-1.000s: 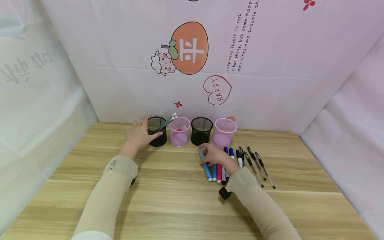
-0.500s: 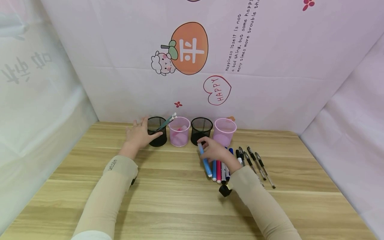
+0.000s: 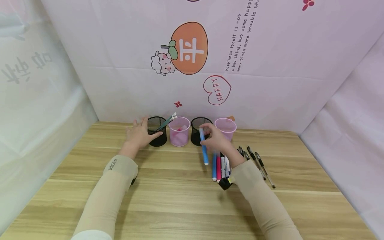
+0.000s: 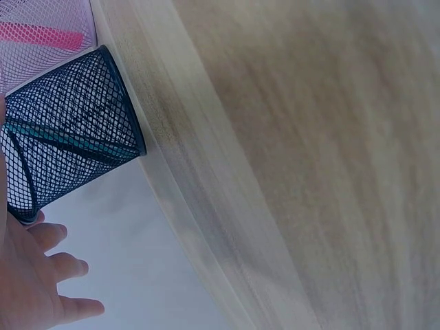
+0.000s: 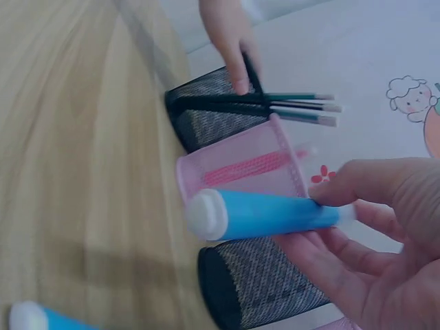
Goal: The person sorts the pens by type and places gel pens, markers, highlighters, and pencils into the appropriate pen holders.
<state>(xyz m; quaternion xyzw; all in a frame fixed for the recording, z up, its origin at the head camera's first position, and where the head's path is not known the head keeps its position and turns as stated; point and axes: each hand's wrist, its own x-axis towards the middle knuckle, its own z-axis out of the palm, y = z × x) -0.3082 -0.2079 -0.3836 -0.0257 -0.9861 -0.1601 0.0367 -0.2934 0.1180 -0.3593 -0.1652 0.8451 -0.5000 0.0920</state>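
Note:
My left hand [image 3: 136, 135] holds the leftmost black mesh pen cup [image 3: 158, 140], its thumb across the front near the rim. In the left wrist view, other fingers spread out beside that cup. Dark green pencils [image 3: 166, 122] with pale ends lean in it. Between thumb and fingers, my right hand [image 3: 216, 138] pinches a light blue marker [image 3: 204, 151], raised off the table and tilted, white end down. It hangs in front of the second black mesh cup [image 3: 195, 133]. A pink mesh cup [image 3: 179, 139] with a pink item inside stands between the black cups.
Another pink mesh cup [image 3: 228, 126] stands at the right end of the row, partly hidden by my hand. Below lie a blue marker [image 3: 214, 169], a red marker [image 3: 218, 170] and other markers. Several black-capped pens [image 3: 260, 162] lie farther right. A printed cloth backs the table.
My right hand has lifted the light blue marker off the table and carried it up and back, toward the second black cup. The left hand stays at its cup.

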